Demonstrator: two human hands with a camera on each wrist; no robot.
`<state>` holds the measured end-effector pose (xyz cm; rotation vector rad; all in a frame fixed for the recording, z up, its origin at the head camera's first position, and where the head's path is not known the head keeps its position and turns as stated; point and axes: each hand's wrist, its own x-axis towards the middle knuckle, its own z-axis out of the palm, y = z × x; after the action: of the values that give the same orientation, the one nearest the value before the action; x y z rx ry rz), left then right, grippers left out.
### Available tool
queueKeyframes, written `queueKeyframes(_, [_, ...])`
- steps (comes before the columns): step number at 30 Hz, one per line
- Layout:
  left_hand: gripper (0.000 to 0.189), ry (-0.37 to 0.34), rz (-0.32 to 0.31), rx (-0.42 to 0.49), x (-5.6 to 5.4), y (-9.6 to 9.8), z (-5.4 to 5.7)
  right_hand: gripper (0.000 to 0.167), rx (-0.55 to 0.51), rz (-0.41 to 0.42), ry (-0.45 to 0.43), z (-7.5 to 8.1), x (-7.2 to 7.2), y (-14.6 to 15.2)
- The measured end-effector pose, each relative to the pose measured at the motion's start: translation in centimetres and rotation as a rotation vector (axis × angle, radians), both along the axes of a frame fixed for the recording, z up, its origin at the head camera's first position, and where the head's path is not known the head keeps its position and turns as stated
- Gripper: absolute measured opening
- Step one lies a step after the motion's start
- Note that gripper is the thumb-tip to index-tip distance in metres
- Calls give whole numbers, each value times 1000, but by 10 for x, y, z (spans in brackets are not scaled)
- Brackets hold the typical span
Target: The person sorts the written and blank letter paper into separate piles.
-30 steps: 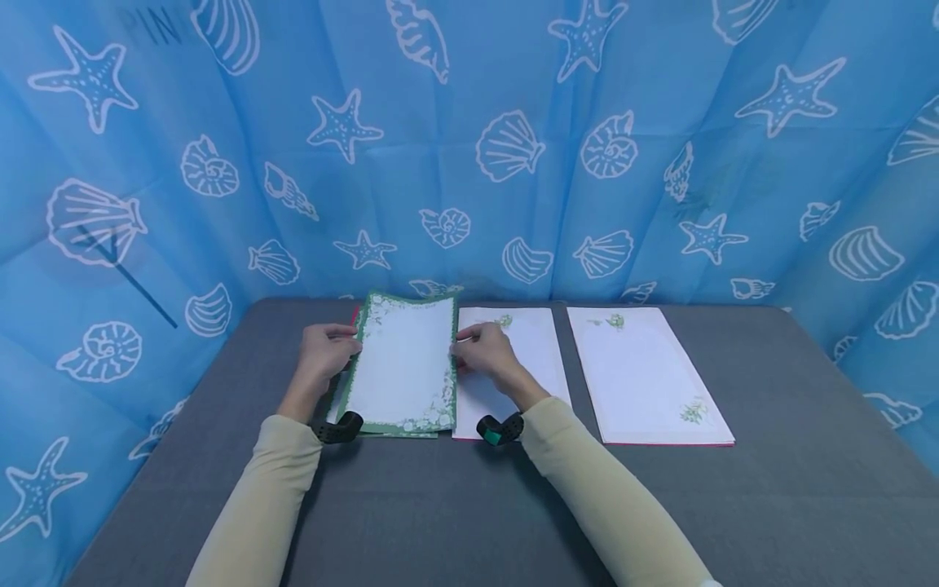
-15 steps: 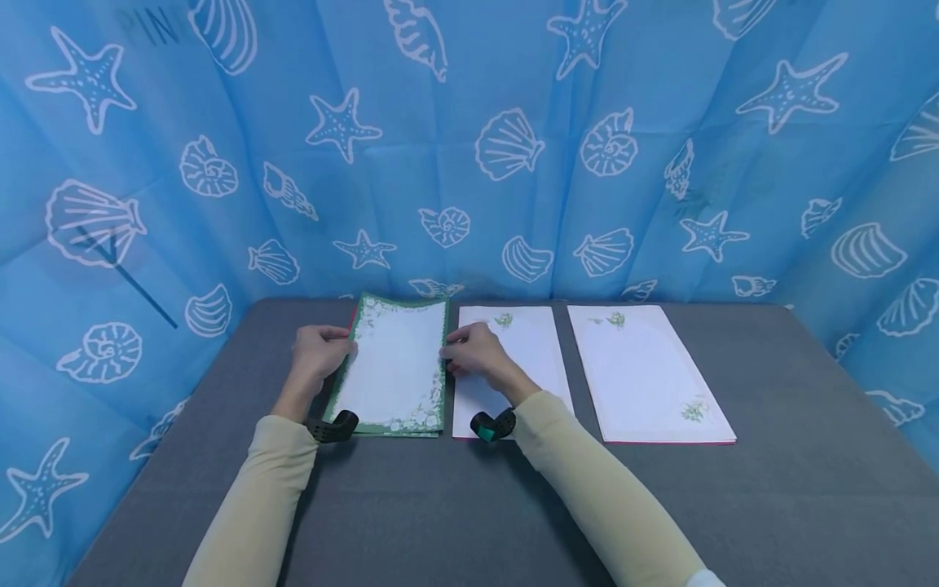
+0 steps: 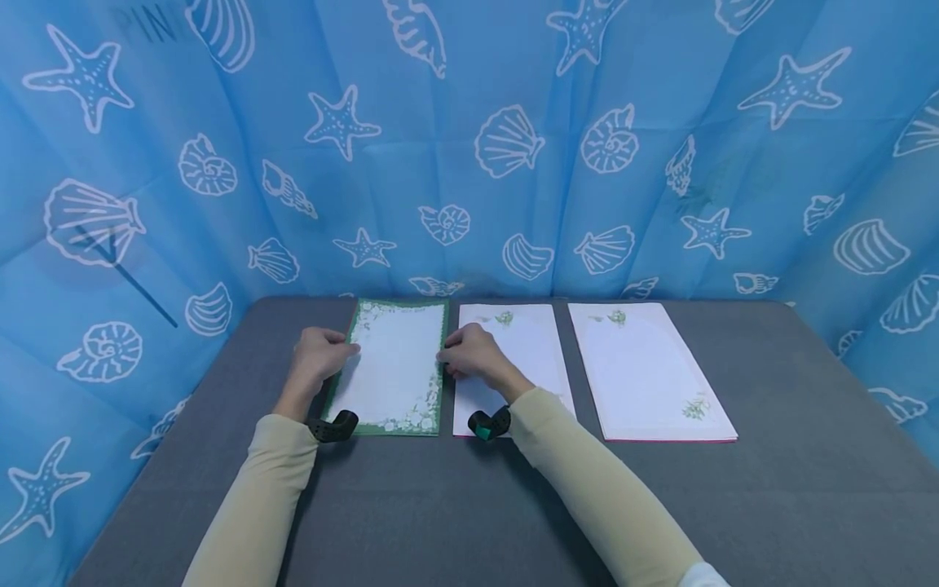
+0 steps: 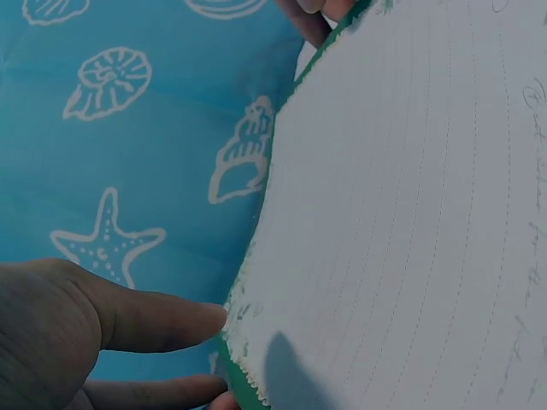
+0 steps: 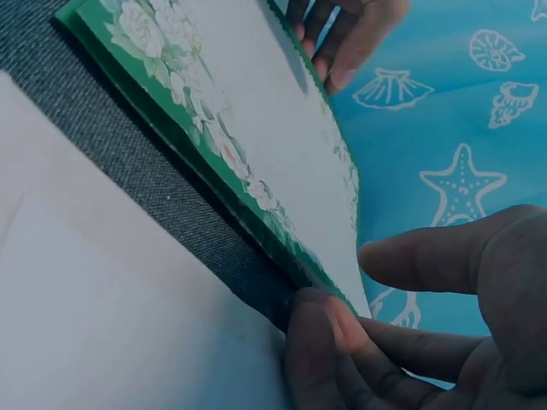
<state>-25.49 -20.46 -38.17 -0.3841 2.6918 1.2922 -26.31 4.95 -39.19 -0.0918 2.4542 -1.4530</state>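
Observation:
Green-bordered writing paper (image 3: 396, 359) with white flowers in its corners lies at the left of the row, on a stack. My left hand (image 3: 319, 359) pinches its left edge; in the left wrist view the thumb is above and fingers are below the green rim. At the opposite edge, my right hand (image 3: 480, 359) pinches the paper between thumb and curled fingers, as the right wrist view shows. Dotted lines and faint handwriting appear on the sheet in the left wrist view. Beneath my right hand lies a white sheet (image 3: 524, 342) with a small green plant print.
Farther right is another white paper stack (image 3: 645, 375) with green sprigs and a red lower edge. All the papers lie on a dark grey cloth-covered table (image 3: 411, 514). A blue curtain (image 3: 440, 163) with shell and starfish prints hangs behind and at the sides.
Both hands have shifted slightly left with the green-bordered paper. Raised and curved before, it now lies flatter and squared over the stack, and the red edge behind it is covered.

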Motion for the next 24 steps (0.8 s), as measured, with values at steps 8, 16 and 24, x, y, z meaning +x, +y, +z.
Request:
queueKeyframes(8, [53, -20, -20, -59, -1, 0, 0, 13, 62, 26, 29, 2, 2, -1])
queueKeyframes(16, [51, -15, -19, -76, -1, 0, -1, 25, 99, 65, 66, 3, 2, -1])
queueKeyframes(24, [50, 36, -12, -129, 0, 5, 3, 18, 76, 28, 77, 5, 3, 6])
